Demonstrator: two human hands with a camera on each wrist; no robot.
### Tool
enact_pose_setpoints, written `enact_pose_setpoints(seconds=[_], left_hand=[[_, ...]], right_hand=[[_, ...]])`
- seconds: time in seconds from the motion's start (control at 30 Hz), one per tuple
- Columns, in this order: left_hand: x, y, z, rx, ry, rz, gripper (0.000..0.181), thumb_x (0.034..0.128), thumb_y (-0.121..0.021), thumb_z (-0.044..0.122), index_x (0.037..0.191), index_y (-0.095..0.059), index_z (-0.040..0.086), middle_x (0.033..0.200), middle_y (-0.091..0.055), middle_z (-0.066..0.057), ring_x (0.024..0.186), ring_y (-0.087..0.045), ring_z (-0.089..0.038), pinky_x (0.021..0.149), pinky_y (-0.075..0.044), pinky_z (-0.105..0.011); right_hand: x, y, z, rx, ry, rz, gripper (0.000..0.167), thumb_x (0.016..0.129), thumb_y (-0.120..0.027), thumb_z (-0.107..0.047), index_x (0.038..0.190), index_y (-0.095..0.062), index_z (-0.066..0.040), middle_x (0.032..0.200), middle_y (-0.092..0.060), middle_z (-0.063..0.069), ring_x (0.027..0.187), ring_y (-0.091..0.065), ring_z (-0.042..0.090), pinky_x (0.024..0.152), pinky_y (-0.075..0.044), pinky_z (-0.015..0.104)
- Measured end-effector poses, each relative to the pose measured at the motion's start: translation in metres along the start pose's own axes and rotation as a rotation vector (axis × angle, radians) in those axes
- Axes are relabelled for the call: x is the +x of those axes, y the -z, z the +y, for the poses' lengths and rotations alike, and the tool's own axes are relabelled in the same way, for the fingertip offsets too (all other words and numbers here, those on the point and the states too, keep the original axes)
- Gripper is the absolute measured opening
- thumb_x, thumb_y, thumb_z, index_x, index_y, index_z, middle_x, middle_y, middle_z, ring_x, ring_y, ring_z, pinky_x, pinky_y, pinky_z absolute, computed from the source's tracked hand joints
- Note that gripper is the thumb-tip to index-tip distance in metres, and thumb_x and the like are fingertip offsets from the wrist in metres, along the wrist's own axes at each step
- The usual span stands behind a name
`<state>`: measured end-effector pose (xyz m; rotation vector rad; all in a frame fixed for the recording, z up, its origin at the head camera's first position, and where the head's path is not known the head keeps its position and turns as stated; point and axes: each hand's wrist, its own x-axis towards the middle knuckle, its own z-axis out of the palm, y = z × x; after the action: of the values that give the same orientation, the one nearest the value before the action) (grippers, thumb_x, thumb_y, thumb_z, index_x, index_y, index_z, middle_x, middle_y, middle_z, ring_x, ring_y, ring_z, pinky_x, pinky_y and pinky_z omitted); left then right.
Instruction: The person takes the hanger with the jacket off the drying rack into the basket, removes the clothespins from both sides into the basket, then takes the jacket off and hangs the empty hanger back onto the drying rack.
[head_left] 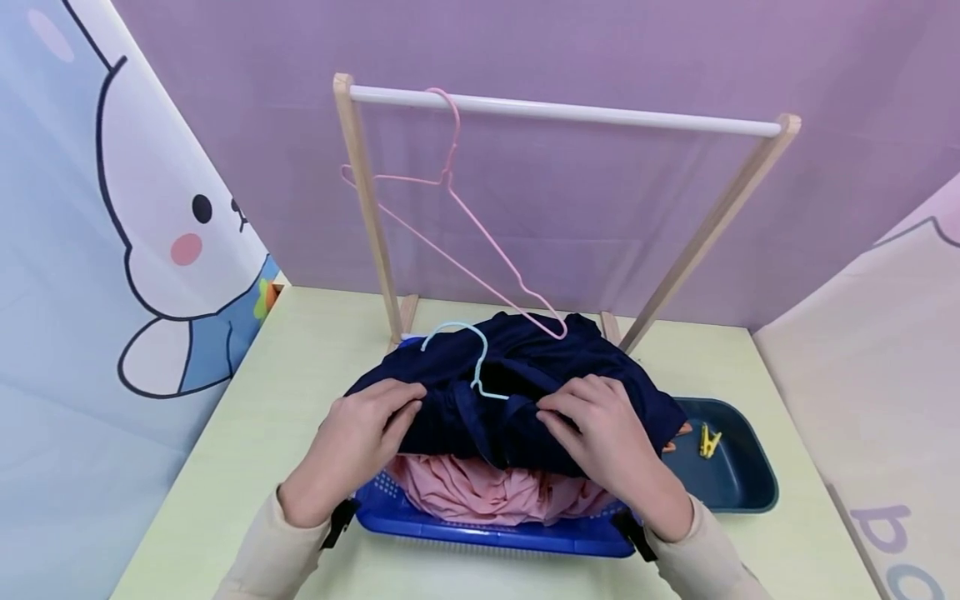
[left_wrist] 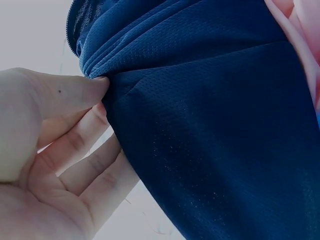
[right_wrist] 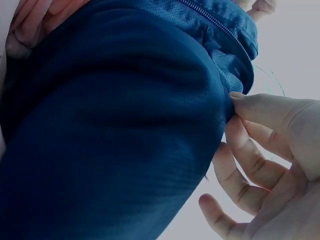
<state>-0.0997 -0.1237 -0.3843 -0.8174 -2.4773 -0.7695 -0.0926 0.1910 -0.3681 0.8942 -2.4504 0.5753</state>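
Observation:
A dark navy zip jacket (head_left: 465,425) lies over a blue basket, with a light blue hanger (head_left: 483,358) sticking up through its neck opening. My left hand (head_left: 375,425) pinches the jacket cloth at the left shoulder; the left wrist view shows thumb and fingers closed on a fold of the jacket (left_wrist: 200,125). On the other side my right hand (head_left: 600,425) pinches the right shoulder, and in the right wrist view its thumb presses the jacket (right_wrist: 125,110) near the zip (right_wrist: 220,25). Most of the hanger is hidden inside the cloth.
Pink cloth (head_left: 495,492) fills the blue basket (head_left: 480,533) below the jacket. Behind stands a wooden rack with a white bar (head_left: 600,114), and a pink hanger (head_left: 487,225) hangs from it. A dark tray (head_left: 738,467) at right holds a yellow clip (head_left: 708,442).

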Motion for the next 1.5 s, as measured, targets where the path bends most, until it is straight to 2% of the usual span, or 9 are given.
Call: enact_pose_setpoints(seconds=[0.17, 0.33, 0.6, 0.77, 1.0, 1.3, 1.4, 1.5], left_hand=[[-0.002, 0.005, -0.004, -0.005, 0.004, 0.020, 0.019, 0.0909, -0.073, 0.007, 0.110, -0.075, 0.004, 0.102, -0.072, -0.004, 0.093, -0.071, -0.020, 0.078, -0.060, -0.040], [-0.005, 0.013, -0.011, -0.011, 0.031, 0.034, 0.021, 0.0899, -0.074, 0.005, 0.111, -0.075, 0.005, 0.103, -0.072, -0.004, 0.094, -0.071, -0.021, 0.078, -0.060, -0.041], [-0.008, 0.019, -0.018, -0.019, 0.084, 0.022, 0.023, 0.0900, -0.073, 0.004, 0.113, -0.075, 0.004, 0.105, -0.073, -0.005, 0.099, -0.070, -0.025, 0.083, -0.058, -0.047], [-0.008, 0.020, -0.019, -0.017, 0.099, 0.025, 0.023, 0.0898, -0.073, 0.003, 0.113, -0.075, 0.004, 0.106, -0.073, -0.007, 0.100, -0.070, -0.027, 0.084, -0.057, -0.049], [-0.009, 0.021, -0.020, -0.024, 0.112, 0.039, 0.023, 0.0890, -0.074, 0.002, 0.112, -0.075, 0.002, 0.106, -0.073, -0.008, 0.099, -0.070, -0.028, 0.084, -0.057, -0.049], [-0.010, 0.023, -0.021, -0.039, 0.124, 0.063, 0.022, 0.0895, -0.073, 0.002, 0.112, -0.074, 0.002, 0.106, -0.073, -0.008, 0.100, -0.070, -0.028, 0.083, -0.057, -0.049], [-0.010, 0.023, -0.023, -0.038, 0.117, 0.078, 0.021, 0.0893, -0.073, 0.002, 0.111, -0.074, 0.002, 0.105, -0.073, -0.008, 0.099, -0.070, -0.027, 0.082, -0.058, -0.049], [-0.010, 0.024, -0.024, -0.043, 0.114, 0.102, 0.022, 0.0883, -0.074, 0.000, 0.110, -0.074, 0.003, 0.102, -0.073, -0.006, 0.096, -0.070, -0.025, 0.080, -0.058, -0.047]], right_hand=[[-0.006, 0.005, 0.007, 0.035, -0.014, 0.014, 0.010, 0.084, -0.080, -0.011, 0.092, -0.076, -0.016, 0.088, -0.067, -0.009, 0.081, -0.058, 0.013, 0.082, -0.046, 0.046], [-0.019, 0.015, 0.017, 0.060, -0.032, 0.075, 0.018, 0.079, -0.083, -0.005, 0.092, -0.076, -0.016, 0.088, -0.067, -0.009, 0.080, -0.059, 0.013, 0.076, -0.044, 0.044], [-0.044, 0.029, 0.032, 0.028, -0.085, 0.111, 0.026, 0.072, -0.084, 0.001, 0.091, -0.076, -0.016, 0.089, -0.069, -0.009, 0.079, -0.060, 0.015, 0.070, -0.045, 0.042], [-0.057, 0.032, 0.038, 0.025, -0.117, 0.099, 0.027, 0.071, -0.084, 0.004, 0.090, -0.076, -0.014, 0.089, -0.069, -0.009, 0.077, -0.060, 0.012, 0.068, -0.044, 0.035], [-0.069, 0.031, 0.046, 0.053, -0.133, 0.122, 0.027, 0.071, -0.083, 0.007, 0.088, -0.076, -0.012, 0.086, -0.070, -0.007, 0.074, -0.062, 0.012, 0.057, -0.046, 0.021], [-0.082, 0.028, 0.054, -0.003, -0.218, 0.098, 0.027, 0.072, -0.083, 0.009, 0.087, -0.076, -0.013, 0.083, -0.068, -0.009, 0.070, -0.060, 0.006, 0.059, -0.051, 0.014], [-0.087, 0.026, 0.057, -0.035, -0.241, 0.078, 0.025, 0.072, -0.083, 0.008, 0.086, -0.075, -0.012, 0.081, -0.068, -0.008, 0.068, -0.061, 0.007, 0.057, -0.052, 0.019], [-0.091, 0.023, 0.058, -0.082, -0.256, 0.047, 0.024, 0.071, -0.084, 0.004, 0.084, -0.075, -0.015, 0.081, -0.068, -0.008, 0.066, -0.060, 0.010, 0.058, -0.050, 0.029]])
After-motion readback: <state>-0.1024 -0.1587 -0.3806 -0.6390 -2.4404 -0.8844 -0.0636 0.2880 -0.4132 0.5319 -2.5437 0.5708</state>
